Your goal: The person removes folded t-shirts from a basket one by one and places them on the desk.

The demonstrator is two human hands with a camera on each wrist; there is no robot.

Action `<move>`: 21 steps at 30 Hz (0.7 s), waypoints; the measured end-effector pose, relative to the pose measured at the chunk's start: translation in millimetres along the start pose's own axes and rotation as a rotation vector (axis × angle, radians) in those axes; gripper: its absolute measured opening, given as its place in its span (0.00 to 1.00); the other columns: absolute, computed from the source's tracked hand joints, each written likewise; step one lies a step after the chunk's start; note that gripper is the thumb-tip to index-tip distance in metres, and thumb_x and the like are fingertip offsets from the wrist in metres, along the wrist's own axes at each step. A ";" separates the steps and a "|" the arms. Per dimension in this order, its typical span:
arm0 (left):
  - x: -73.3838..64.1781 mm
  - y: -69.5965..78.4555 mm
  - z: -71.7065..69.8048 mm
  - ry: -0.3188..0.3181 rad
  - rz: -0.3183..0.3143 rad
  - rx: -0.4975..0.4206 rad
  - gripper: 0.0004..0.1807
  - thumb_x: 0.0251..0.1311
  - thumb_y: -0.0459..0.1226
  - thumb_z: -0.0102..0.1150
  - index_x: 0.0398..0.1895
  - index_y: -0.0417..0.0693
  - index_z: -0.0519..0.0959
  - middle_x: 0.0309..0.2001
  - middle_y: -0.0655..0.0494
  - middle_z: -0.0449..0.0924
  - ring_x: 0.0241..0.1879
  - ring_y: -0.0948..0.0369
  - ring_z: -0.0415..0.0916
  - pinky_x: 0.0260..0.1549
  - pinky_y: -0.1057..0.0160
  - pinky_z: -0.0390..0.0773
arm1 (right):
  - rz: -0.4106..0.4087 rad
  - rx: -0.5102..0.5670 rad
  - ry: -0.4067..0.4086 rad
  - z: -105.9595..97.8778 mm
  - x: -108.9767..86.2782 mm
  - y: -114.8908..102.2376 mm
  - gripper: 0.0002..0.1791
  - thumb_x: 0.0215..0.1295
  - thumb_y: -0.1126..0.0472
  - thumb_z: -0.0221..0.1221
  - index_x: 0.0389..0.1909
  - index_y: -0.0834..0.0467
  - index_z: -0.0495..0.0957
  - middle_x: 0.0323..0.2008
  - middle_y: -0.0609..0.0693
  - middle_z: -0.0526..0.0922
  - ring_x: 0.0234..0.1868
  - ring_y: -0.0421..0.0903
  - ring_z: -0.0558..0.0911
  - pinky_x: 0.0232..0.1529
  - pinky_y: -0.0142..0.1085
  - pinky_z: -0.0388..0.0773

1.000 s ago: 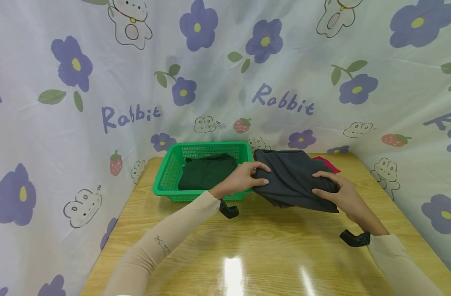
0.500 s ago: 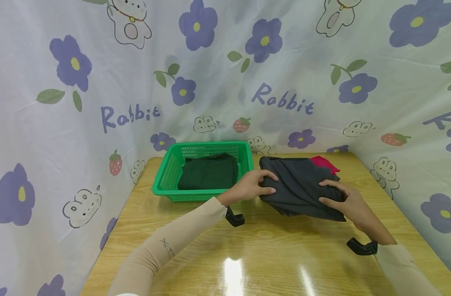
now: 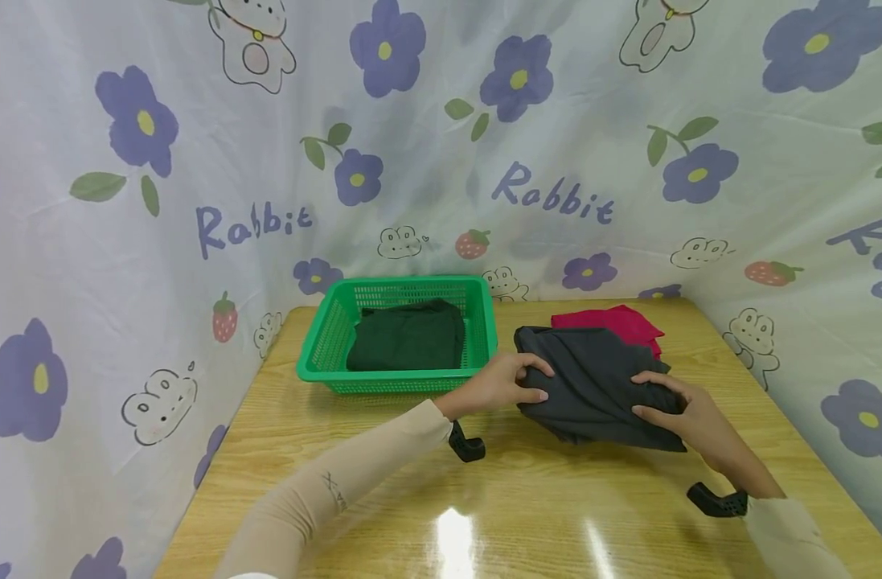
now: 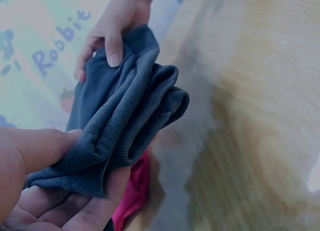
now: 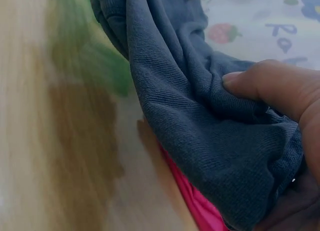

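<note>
**Two grips pinching, face to face**

The left arm [image 3: 368, 454], in a beige sleeve, reaches forward and inward with the elbow bent. The left grip [image 3: 493, 388] pinches, thumb opposed to the fingers. The right arm [image 3: 791, 531], likewise sleeved, angles inward past a bare wrist [image 3: 750, 470]; the right grip [image 3: 690, 414] pinches too, apart from the left.

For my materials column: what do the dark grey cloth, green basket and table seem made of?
Dark grey cloth: soft, matte fabric, probably knit; fine ribbing shows in the wrist views.
Green basket: likely moulded plastic with a smooth finish, given its even colour and perforated walls.
Table: glossy wood or wood-look laminate; grain and bright reflections show, but cannot settle which.
</note>
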State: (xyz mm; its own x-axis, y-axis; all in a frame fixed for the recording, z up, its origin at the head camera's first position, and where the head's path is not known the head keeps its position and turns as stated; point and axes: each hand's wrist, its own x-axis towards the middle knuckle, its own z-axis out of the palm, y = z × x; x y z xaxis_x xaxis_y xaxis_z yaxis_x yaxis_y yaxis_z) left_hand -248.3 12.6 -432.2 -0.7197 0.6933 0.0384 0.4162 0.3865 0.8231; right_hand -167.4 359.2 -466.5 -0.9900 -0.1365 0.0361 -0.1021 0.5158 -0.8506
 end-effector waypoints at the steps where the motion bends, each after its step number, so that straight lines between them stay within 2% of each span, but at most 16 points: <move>1: -0.3 0.5 1.8 -0.004 0.002 0.002 0.17 0.66 0.38 0.70 0.58 0.52 0.83 0.18 0.61 0.55 0.19 0.62 0.52 0.28 0.67 0.63 | 0.003 0.006 -0.004 0.0 -1.0 1.8 0.29 0.68 0.51 0.69 0.68 0.53 0.75 0.74 0.61 0.63 0.75 0.65 0.57 0.65 0.48 0.69; 3: -0.6 0.0 5.7 -0.014 -0.003 0.000 0.17 0.66 0.38 0.70 0.58 0.52 0.83 0.17 0.61 0.55 0.18 0.63 0.51 0.26 0.67 0.62 | 0.013 0.018 -0.007 -0.1 -3.3 5.6 0.30 0.68 0.51 0.69 0.68 0.54 0.75 0.74 0.63 0.62 0.76 0.67 0.56 0.65 0.63 0.64; 5: -0.5 -1.8 9.7 -0.023 -0.013 -0.006 0.17 0.66 0.38 0.70 0.57 0.53 0.83 0.17 0.61 0.55 0.18 0.64 0.52 0.25 0.68 0.62 | 0.025 0.021 -0.005 -0.3 -5.9 9.3 0.30 0.67 0.51 0.70 0.67 0.54 0.75 0.74 0.64 0.62 0.76 0.69 0.55 0.64 0.69 0.60; 15: 0.6 -10.4 27.4 -0.077 -0.004 -0.001 0.18 0.65 0.38 0.71 0.57 0.52 0.83 0.16 0.63 0.56 0.18 0.66 0.54 0.24 0.69 0.62 | 0.072 0.012 -0.014 1.4 -17.8 23.7 0.32 0.65 0.51 0.72 0.68 0.55 0.75 0.74 0.66 0.61 0.75 0.70 0.54 0.64 0.71 0.58; 21: -1.5 -14.1 34.1 -0.094 -0.039 -0.026 0.18 0.65 0.37 0.71 0.57 0.52 0.83 0.16 0.63 0.56 0.17 0.66 0.54 0.23 0.70 0.61 | 0.081 0.029 -0.026 5.4 -21.2 30.8 0.32 0.64 0.52 0.72 0.67 0.56 0.75 0.73 0.65 0.62 0.76 0.70 0.53 0.65 0.73 0.55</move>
State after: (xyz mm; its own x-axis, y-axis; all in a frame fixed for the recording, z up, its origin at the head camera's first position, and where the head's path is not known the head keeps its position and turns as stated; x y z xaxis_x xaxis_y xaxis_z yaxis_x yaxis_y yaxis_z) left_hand -234.1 26.9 -463.2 -0.6793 0.7324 -0.0463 0.3736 0.3994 0.8372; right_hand -149.0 373.3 -496.4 -0.9920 -0.1170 -0.0466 -0.0184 0.5011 -0.8652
